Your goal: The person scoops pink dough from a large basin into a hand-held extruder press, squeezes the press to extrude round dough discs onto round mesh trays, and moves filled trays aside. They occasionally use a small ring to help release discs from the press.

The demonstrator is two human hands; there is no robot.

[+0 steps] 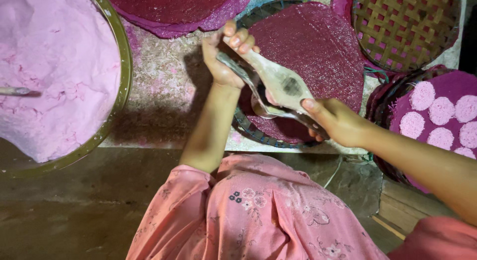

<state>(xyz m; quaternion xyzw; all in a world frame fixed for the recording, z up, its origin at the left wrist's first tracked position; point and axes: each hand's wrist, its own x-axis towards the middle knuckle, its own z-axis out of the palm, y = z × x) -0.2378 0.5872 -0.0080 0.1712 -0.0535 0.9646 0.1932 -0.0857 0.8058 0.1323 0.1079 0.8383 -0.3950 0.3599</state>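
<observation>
Pink flowered cloth (258, 210) over the person's lap fills the near edge of the view. Above it, the left hand (226, 53) is closed around one end of a pale flat paddle (278, 81), thumb and fingers gripping it. The right hand (338, 122) is clamped on a metal spoon (271, 110) that lies against the paddle's underside. Both are held over a round woven tray (248, 128) covered with a dark magenta sheet (318, 51). At left a big bowl (117, 106) holds pink flour (54, 66). At right, another tray (385, 98) carries pale pink round cakes (440, 111).
</observation>
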